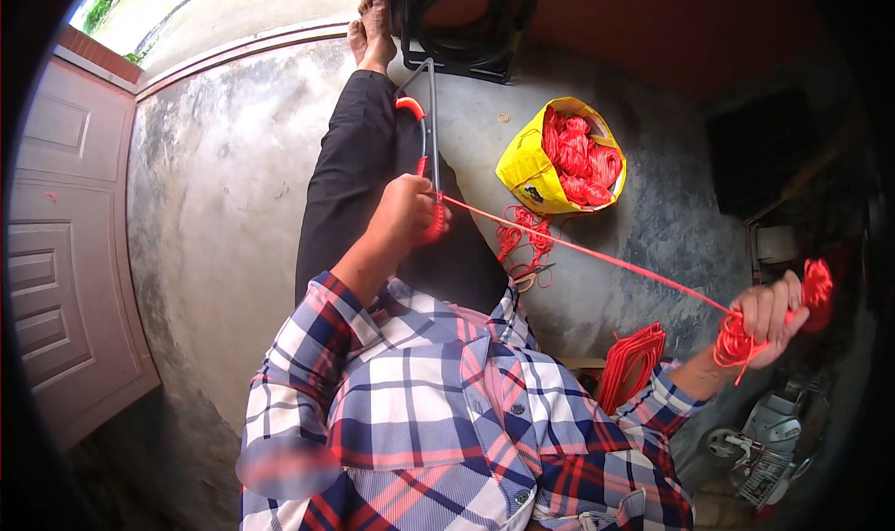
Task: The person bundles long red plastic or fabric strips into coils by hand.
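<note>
My left hand (pixel 406 210) is closed around a narrow grey metal frame (pixel 433 111) that rests above my lap. Red wrapping (pixel 410 108) covers parts of the frame, and more red shows below my fist. From beside that fist, a taut red cord (pixel 606 257) runs down to the right. At its other end, my right hand (pixel 766 315) is closed on a bundle of red cord (pixel 817 284), held out at the far right. Loops of the bundle hang below the fingers.
A yellow bag (pixel 527 165) full of red cord bundles (pixel 585 158) stands right of my legs. Loose red cord (pixel 524 237) and scissors (pixel 531 275) lie near it. Red-wrapped frames (pixel 630 368) sit by my right side. Black frames (pixel 461 23) stand beyond my feet.
</note>
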A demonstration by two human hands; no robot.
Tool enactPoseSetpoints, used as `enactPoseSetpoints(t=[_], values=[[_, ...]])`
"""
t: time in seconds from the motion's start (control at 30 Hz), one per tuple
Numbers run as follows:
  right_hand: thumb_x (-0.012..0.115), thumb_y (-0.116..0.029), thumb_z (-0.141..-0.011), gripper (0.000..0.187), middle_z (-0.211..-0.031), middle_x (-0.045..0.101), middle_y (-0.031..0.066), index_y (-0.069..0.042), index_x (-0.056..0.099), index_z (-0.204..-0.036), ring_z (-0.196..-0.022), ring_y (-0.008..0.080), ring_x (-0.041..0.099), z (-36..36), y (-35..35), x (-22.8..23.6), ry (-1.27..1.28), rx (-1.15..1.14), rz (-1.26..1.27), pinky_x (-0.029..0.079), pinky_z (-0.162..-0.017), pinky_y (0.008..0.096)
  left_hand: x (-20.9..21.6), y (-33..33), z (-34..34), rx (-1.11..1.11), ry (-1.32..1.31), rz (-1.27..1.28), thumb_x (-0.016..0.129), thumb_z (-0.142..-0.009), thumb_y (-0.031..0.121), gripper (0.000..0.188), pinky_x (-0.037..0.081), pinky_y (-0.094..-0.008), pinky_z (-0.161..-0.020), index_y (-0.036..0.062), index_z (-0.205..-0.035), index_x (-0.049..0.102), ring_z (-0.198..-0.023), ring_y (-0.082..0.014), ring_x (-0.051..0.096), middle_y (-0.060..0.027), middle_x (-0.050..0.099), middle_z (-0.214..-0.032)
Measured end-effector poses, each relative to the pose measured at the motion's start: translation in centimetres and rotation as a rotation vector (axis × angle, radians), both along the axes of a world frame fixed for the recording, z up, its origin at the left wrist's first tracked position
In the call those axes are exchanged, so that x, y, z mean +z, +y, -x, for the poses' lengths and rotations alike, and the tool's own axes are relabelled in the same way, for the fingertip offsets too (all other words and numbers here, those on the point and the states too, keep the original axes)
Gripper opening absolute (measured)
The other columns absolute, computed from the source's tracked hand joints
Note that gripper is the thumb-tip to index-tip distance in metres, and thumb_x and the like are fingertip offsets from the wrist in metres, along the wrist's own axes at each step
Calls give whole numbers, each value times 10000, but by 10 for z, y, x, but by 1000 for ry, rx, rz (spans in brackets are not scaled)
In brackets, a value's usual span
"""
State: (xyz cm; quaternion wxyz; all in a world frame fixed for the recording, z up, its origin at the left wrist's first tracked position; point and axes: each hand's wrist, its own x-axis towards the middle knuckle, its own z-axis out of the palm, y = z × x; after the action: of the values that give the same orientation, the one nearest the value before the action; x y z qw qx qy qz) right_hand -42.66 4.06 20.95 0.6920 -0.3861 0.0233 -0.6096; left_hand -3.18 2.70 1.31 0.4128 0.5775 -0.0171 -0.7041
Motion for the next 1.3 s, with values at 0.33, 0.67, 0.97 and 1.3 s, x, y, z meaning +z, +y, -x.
enactPoseSetpoints(t=[0.33,0.67,0.97,1.3], values=[[491,-316,-996,257,-594,339,-40,-68,520,-933,-481,72,316,75,-14,-130,298,-595,-504,286,-439,235,-12,8,-4,-62,-106,241,498,-822,50,147,487,-274,-462,90,-963,492,-510,-151,548,-47,546,-754],[585,-464,-925,506,-1008,655,61,-60,564,-1229,-942,202,640,-208,26,-180,306,329,-765,506,-881,341,34,55,31,-512,-648,1114,617,-918,178,361,373,-358,-1023,15,-1237,575,-1165,-236,510,-115,555,-1243],[643,-328,-910,386,-1014,663,77,-7,647,-1124,-918,135,611,-173,-90,-232,332,709,-418,489,-863,292,42,12,-46,-89,-570,990,609,-829,-12,345,513,-331,-834,79,-1161,623,-948,-200,610,-74,597,-1036],[717,-194,-736,320,-1090,629,113,-35,648,-1006,-1023,256,585,-222,-75,-238,1311,-171,426,447,-941,362,-6,2,-13,-527,-1274,868,654,-700,-73,260,509,-347,-775,38,-931,610,-880,-304,614,-123,576,-949]])
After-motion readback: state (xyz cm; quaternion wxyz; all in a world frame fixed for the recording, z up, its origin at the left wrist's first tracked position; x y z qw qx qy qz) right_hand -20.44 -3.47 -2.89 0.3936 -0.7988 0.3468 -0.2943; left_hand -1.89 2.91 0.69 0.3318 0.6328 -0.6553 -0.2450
